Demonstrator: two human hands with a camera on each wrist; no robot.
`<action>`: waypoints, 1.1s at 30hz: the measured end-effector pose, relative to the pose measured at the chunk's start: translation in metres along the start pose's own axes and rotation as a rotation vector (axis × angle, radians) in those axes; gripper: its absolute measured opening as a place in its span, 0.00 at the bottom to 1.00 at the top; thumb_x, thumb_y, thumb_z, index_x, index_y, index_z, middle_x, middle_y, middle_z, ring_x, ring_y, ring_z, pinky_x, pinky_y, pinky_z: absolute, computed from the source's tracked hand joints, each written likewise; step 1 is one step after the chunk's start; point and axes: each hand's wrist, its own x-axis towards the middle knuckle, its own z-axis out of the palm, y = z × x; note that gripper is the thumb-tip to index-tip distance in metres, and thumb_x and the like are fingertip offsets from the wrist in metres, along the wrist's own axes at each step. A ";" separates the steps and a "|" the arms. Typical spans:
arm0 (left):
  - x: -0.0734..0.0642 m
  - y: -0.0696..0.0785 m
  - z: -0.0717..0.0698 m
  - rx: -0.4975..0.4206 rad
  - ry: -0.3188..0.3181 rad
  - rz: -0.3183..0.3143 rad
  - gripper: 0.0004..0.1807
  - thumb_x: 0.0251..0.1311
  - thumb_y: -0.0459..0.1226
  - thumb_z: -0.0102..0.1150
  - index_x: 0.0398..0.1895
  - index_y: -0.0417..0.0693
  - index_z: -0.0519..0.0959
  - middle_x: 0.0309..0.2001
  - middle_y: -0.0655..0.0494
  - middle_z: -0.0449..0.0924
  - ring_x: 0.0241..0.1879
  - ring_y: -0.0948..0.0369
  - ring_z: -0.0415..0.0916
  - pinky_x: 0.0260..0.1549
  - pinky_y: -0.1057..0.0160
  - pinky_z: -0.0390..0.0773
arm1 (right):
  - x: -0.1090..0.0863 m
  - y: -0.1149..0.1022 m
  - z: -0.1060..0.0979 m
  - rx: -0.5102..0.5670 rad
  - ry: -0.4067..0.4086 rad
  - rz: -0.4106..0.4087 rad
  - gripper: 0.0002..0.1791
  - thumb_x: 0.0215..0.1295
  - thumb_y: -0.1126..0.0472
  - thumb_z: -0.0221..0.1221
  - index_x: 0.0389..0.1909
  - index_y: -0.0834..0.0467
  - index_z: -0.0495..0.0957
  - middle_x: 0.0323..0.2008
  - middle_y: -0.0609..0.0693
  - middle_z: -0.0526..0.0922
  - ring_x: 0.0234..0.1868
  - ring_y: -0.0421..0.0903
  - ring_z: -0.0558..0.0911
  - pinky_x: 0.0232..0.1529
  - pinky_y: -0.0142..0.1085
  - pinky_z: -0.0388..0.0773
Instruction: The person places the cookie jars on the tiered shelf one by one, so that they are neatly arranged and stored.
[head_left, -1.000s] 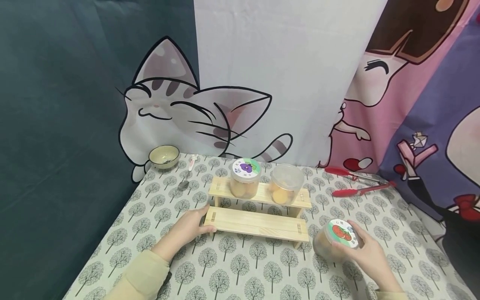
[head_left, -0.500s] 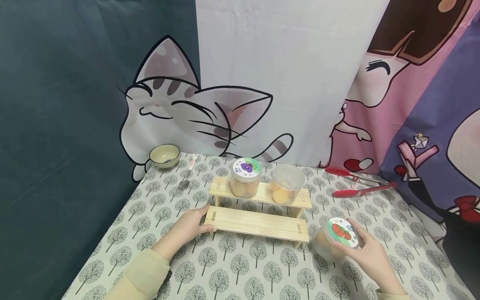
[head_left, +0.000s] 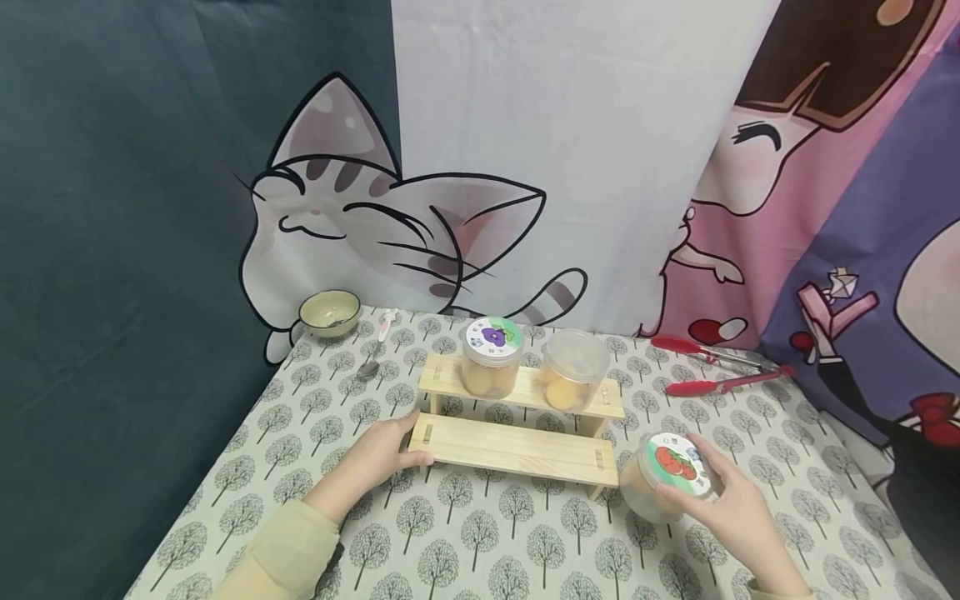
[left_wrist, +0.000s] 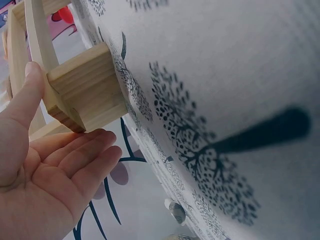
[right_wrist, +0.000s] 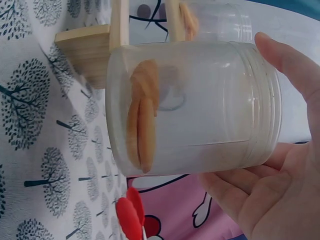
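My right hand (head_left: 738, 508) grips a clear plastic jar (right_wrist: 200, 110) near its lidded end, thumb on one side and fingers on the other. Its lid (head_left: 677, 465) carries a green-and-white label with red tomatoes, and a few tan biscuits (right_wrist: 142, 120) lie at its bottom. The jar is close to the right end of a two-step wooden rack (head_left: 517, 450). At the left end of the lower step, my left hand (head_left: 378, 448) holds the board between thumb (left_wrist: 32, 90) and fingers. On the upper step stand a jar with a purple-flower label (head_left: 491, 354) and a plain-lidded jar (head_left: 573, 371).
Red-handled tongs (head_left: 693, 387) lie at the right back of the tree-print tablecloth (head_left: 480, 542). A bowl (head_left: 328, 315) sits in the back left corner, beside a spoon (head_left: 369, 367). Printed cloth (head_left: 480, 125) hangs behind the table.
My right hand has shifted the tomato-label jar slightly left, nearer the rack's right end. The left hand stays on the rack, and the two upper jars keep their places.
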 end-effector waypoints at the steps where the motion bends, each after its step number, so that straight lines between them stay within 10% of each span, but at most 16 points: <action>1: 0.000 0.000 0.000 0.000 0.000 -0.001 0.48 0.44 0.51 0.70 0.66 0.32 0.64 0.61 0.37 0.70 0.59 0.42 0.71 0.60 0.48 0.70 | 0.000 -0.001 0.000 0.003 -0.002 0.003 0.54 0.51 0.43 0.69 0.74 0.55 0.51 0.68 0.70 0.59 0.62 0.65 0.66 0.56 0.41 0.73; 4: 0.000 0.000 0.000 -0.001 0.000 -0.004 0.48 0.45 0.51 0.70 0.66 0.32 0.63 0.61 0.37 0.70 0.59 0.42 0.70 0.60 0.47 0.70 | -0.001 -0.003 -0.002 0.017 -0.003 0.002 0.54 0.51 0.44 0.69 0.74 0.54 0.50 0.68 0.71 0.57 0.63 0.68 0.64 0.58 0.63 0.66; 8: 0.000 0.000 0.000 -0.005 -0.002 -0.007 0.48 0.45 0.51 0.70 0.66 0.33 0.63 0.62 0.38 0.69 0.60 0.42 0.70 0.61 0.48 0.69 | -0.002 -0.007 -0.003 0.022 -0.005 -0.008 0.54 0.51 0.44 0.69 0.74 0.54 0.50 0.68 0.71 0.58 0.64 0.69 0.63 0.57 0.65 0.64; 26: 0.000 0.001 -0.003 0.009 -0.005 -0.007 0.48 0.45 0.51 0.70 0.66 0.32 0.64 0.60 0.37 0.71 0.57 0.42 0.72 0.59 0.47 0.72 | 0.003 -0.030 0.008 0.058 0.010 -0.109 0.53 0.47 0.45 0.72 0.73 0.52 0.55 0.68 0.65 0.61 0.65 0.61 0.65 0.60 0.57 0.66; 33: 0.001 0.001 -0.002 0.014 -0.007 0.005 0.48 0.45 0.51 0.71 0.65 0.31 0.65 0.58 0.36 0.73 0.56 0.42 0.73 0.58 0.47 0.73 | 0.008 -0.036 0.013 0.064 -0.001 -0.142 0.51 0.48 0.45 0.71 0.71 0.54 0.58 0.67 0.63 0.65 0.65 0.59 0.67 0.60 0.34 0.69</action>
